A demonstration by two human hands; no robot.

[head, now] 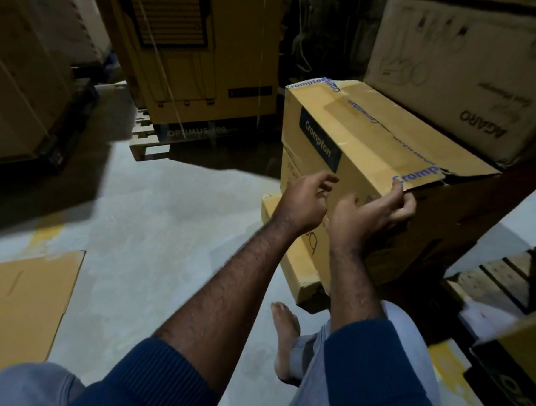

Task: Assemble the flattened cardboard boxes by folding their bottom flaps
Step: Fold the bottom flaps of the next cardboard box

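I see my right hand point(374, 214) pinching the near flap edge of the tan cardboard box with blue Crompton tape point(366, 136), stacked on yellow cartons point(294, 266) right of centre. My left hand point(304, 201) hovers just beside it, fingers loosely curled, holding nothing. A flattened brown cardboard sheet point(22, 298) lies on the grey floor point(166, 228), far left.

Crompton box point(365, 158): matt brown cardboard, edge frayed. Seam tape point(369, 118): glossy, printed. Flat sheet point(22, 298): same matt cardboard, smooth. Floor point(166, 228): matt grey concrete, worn yellow paint. Pallet point(145, 148): rough bare wood. Sleeve point(158, 377): blue ribbed knit.
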